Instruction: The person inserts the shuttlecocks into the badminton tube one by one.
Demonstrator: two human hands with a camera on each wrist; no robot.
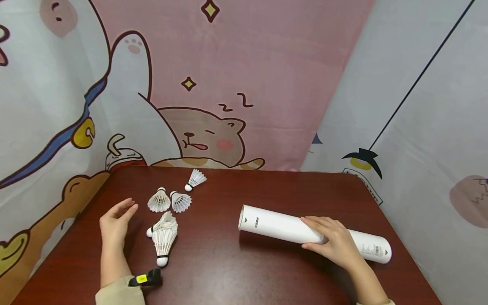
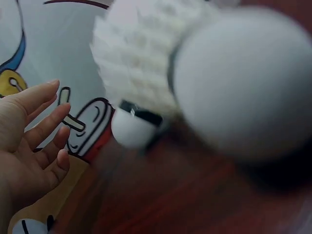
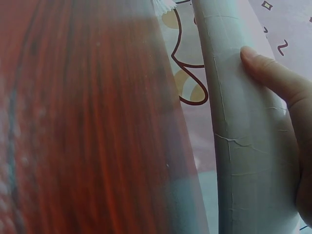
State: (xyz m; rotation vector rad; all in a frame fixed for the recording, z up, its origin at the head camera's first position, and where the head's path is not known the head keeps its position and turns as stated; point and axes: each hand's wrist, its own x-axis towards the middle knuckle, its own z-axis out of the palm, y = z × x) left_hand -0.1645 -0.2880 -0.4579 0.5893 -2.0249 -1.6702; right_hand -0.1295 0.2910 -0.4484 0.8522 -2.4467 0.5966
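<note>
My right hand (image 1: 331,239) grips a long white shuttlecock tube (image 1: 278,224) round its middle. The tube's left end faces the shuttlecocks and sits higher than its right end. In the right wrist view, the thumb (image 3: 268,73) presses along the creased tube (image 3: 239,117). My left hand (image 1: 116,220) is raised at the left with loosely bent fingers and nothing in them. Just right of it lies a white feather shuttlecock (image 1: 164,239), cork toward me, overlapping another whose cork (image 1: 149,232) pokes out. The left wrist view shows these two corks (image 2: 243,83) close up and blurred.
Behind that pair, two shuttlecocks (image 1: 159,201) lie side by side, and one more shuttlecock (image 1: 195,180) rests near the far edge. The dark red wooden table (image 1: 213,271) ends at a cartoon-printed cloth (image 1: 267,84). A black strap device (image 1: 146,278) is on the left wrist.
</note>
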